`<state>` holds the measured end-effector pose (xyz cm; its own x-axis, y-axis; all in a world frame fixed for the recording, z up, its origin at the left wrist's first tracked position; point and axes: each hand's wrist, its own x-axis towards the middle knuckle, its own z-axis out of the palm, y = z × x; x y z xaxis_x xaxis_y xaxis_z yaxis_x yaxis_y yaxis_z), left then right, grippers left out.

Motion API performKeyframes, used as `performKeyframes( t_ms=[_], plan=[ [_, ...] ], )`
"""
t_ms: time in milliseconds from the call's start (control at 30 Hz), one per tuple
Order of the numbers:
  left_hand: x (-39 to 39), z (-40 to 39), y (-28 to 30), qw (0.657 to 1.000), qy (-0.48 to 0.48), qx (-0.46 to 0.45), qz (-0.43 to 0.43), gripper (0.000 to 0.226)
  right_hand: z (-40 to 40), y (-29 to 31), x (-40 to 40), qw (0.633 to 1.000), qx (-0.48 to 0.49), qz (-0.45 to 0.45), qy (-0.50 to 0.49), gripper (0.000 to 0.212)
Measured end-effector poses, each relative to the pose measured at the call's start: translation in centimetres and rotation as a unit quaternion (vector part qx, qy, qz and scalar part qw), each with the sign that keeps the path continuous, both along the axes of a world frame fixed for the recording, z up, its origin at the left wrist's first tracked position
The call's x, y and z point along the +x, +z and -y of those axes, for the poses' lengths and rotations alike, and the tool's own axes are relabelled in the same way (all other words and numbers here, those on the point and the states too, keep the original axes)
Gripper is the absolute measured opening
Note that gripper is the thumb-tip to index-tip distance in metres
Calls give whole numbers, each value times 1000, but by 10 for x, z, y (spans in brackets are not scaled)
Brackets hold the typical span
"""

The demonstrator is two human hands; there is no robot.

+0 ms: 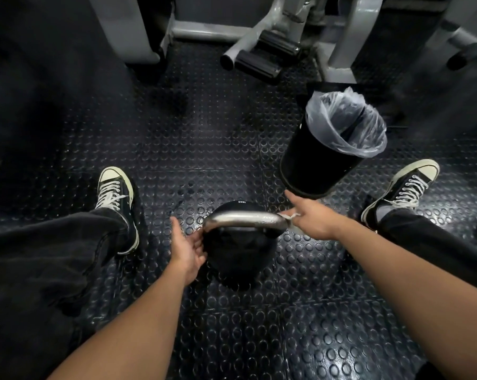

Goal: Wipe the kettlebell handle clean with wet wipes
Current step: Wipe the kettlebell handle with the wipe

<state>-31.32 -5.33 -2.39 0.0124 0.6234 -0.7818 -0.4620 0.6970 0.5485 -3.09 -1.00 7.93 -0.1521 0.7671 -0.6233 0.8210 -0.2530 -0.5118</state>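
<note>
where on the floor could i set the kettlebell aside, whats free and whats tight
Free: studded mat beyond the kettlebell, between the left shoe and the bin, up to the machine frame. Also the mat nearest the camera, between the forearms. Tight: the gap between bin and right shoe, just beyond the right hand and wipe.

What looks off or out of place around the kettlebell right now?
Nothing is spilled or damaged. The kettlebell sits on the floor, left hand steadying its side, right hand pinching the wet wipe at the handle's right end. The lined bin looks tilted, probably from the wide lens.
</note>
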Motion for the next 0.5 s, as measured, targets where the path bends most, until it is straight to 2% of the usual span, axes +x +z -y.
performKeyframes(
  t_ms=[133,233,333,400,500],
  plan=[
    [1,1,-2,1000,8,-10,0,107,3,8,10,999,30,-18,-25,79],
    [2,0,-2,1000,10,-6,2,105,9,2,10,999,24,33,10,78],
    [3,0,0,1000,3,-5,1,104,9,-4,-1,999,43,-3,18,74],
    [2,0,1,1000,3,-7,0,103,6,0,-2,998,54,-14,25,68],
    [2,1,1,1000,-2,-4,4,102,10,3,8,998,54,26,23,58]
  ],
)
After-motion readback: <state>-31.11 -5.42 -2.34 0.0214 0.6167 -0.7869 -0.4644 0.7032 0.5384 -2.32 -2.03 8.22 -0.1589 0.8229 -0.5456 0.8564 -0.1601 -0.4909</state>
